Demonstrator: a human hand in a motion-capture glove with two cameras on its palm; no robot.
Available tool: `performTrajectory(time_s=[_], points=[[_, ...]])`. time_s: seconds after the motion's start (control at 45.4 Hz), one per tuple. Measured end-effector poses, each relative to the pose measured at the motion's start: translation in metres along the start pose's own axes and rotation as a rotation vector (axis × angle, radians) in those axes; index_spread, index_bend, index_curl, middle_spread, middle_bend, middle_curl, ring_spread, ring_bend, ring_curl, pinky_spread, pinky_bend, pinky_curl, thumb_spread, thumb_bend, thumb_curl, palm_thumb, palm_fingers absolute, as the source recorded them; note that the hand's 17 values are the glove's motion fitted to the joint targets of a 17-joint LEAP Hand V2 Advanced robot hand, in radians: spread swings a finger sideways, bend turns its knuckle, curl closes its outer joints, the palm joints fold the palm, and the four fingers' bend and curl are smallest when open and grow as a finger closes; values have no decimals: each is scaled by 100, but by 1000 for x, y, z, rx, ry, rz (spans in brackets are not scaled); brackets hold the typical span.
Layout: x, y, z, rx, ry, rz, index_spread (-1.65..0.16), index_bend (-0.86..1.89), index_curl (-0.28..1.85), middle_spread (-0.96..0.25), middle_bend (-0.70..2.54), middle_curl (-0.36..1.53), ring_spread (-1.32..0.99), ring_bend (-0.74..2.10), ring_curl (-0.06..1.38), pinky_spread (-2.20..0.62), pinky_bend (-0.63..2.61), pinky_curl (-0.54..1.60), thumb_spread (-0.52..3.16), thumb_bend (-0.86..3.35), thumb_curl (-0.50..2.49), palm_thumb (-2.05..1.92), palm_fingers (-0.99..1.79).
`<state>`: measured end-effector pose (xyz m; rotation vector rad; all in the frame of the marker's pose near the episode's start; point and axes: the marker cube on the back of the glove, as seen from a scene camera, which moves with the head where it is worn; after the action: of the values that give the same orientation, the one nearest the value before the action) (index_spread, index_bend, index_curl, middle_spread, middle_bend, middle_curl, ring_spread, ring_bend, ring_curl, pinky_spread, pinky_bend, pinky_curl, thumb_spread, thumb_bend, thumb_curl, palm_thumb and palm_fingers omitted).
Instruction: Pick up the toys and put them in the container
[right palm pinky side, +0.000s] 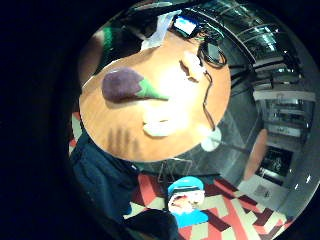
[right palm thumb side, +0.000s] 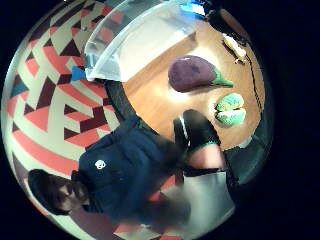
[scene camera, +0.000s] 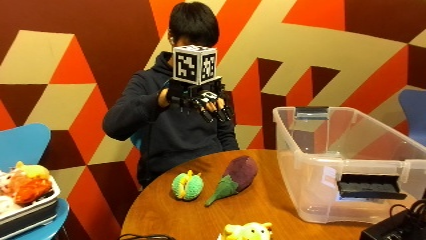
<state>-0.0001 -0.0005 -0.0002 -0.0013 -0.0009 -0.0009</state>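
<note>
Outside view: my hand (scene camera: 200, 102) hangs released, holding nothing, above the eggplant toy (scene camera: 234, 176) on the counter (scene camera: 266, 210).

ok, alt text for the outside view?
A person holds the gloved right hand raised at chest height, fingers hanging, holding nothing. On the round wooden table lie a crocheted eggplant, a green-and-yellow crocheted toy and a clear plastic container, apart.

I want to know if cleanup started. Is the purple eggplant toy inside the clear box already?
No, the eggplant toy lies on the wooden table beside the clear box, not in it.
</note>
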Motion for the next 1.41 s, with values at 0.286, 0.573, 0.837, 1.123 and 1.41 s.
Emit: performTrajectory(time_s=[0.286,0.573,0.837,1.123,1.41], points=[[-6,-9,-1,14,9,-33,-21,13,13,-3,19,13,-5,23,8,0,57,21,107,27,14,33,18],[-1,-98,67,-95,-52,15,-23,7,13,-1,13,17,-3,17,11,2,80,30,122,20,19,28,-23],[-24,-121,165,-159,-29,-135,-28,10,13,-1,19,17,-2,57,23,3,93,34,120,21,25,41,32],[-23,-129,127,24,-211,-227,-28,30,13,-15,72,38,-29,107,43,-29,89,36,95,33,45,73,116],[-64,-103,-36,468,-281,-293,-36,66,25,-23,105,57,-39,129,55,-38,98,45,53,33,59,74,113]])
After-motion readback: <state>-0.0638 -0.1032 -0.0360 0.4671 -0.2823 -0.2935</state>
